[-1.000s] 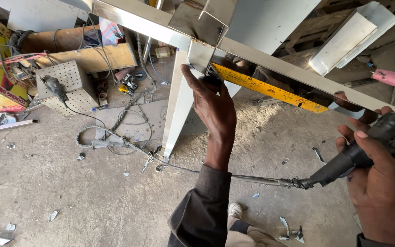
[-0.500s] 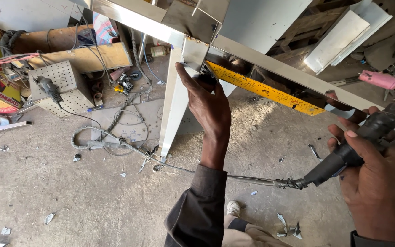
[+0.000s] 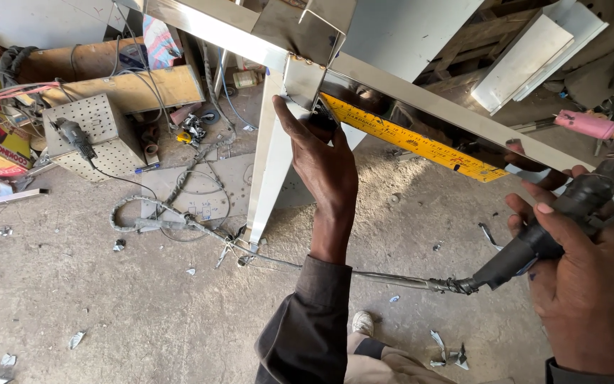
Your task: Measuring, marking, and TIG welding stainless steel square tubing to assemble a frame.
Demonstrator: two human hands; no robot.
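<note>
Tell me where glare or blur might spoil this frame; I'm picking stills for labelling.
Head view: daylight, sharp; mirror glare on the steel rail reflects the yellow ruler; the left hand and right hand are crisp; wide-angle bending at the edges.

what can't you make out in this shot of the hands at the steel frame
Head view:
- Left hand fingertips: hidden behind the steel frame joint.
- Black torch handle tip: cut off by the right edge, behind the right hand.
- Yellow ruler markings: too small.
- Frame top: cut off by the upper edge.
</note>
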